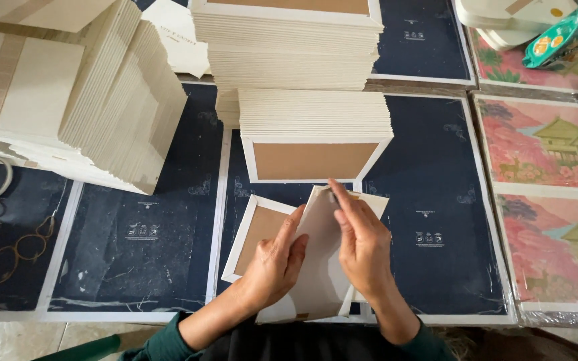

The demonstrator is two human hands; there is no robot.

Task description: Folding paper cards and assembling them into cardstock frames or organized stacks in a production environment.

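Observation:
My left hand [277, 262] and my right hand [362, 244] both hold a white folded sheet [316, 264] that lies across a brown board with a white paper border [254, 227]. The left fingers press on the sheet's left edge. My right index finger runs along its upper right edge. Just beyond them stands a stack of the same white-bordered brown boards [312, 144], tilted toward me.
A taller board stack [289, 47] stands behind it and a slanted pile of cream boards [95, 100] leans at the left. Dark blue printed sheets [429, 220] cover the table. Pink pictorial sheets [546, 144] lie at the right. Rubber bands [18, 251] lie at the left.

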